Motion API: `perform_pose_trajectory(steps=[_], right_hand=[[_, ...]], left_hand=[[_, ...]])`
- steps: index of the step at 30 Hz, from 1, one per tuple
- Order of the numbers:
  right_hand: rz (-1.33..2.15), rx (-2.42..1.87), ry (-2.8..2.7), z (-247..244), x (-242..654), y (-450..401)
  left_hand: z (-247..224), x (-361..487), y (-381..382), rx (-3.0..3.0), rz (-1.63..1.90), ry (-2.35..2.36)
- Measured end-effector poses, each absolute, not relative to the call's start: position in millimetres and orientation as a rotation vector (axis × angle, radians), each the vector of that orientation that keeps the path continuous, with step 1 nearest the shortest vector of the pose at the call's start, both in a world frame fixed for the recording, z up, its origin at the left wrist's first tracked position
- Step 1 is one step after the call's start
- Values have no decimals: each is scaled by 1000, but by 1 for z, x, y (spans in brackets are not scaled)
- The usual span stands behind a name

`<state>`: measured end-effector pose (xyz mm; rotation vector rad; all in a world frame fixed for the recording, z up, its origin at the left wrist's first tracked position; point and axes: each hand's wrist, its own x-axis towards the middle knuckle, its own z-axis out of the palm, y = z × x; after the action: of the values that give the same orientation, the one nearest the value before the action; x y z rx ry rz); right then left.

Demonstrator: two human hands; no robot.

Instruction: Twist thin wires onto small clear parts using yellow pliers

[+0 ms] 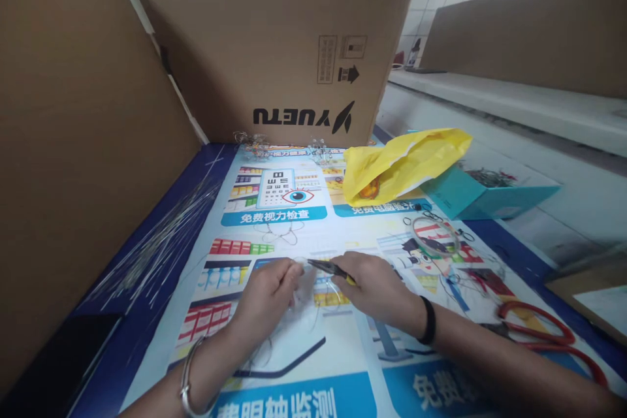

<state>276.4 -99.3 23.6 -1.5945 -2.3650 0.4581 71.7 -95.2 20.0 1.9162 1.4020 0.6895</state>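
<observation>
Working at the counter (122,366), we pinch what appears to be fine, curved wire (339,292) at the dial's center with our left hand (269,287). Our right hand (375,287) grips pliers (327,267), tips near our left fingers, probably for finer control. Straight metallic strands (164,241) fan out at ten o'clock, likely spread against tangling; a crinkled yellow bag (416,160) overlaps an angular turquoise box (504,201) toward two. Red-looped scissors (543,330) lie near four.
</observation>
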Motion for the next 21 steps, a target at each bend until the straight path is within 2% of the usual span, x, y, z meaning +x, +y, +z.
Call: perform_pose_trajectory(steps=[10, 15, 21], right_hand=[[1029, -1358, -1831, 25, 264, -111], [962, -1406, -1810, 21, 259, -113], [852, -1422, -1849, 25, 264, -109]], left_hand=[[21, 74, -95, 1802, 831, 1480], [19, 78, -97, 1629, 775, 1305], [18, 77, -93, 1523, 883, 1220]])
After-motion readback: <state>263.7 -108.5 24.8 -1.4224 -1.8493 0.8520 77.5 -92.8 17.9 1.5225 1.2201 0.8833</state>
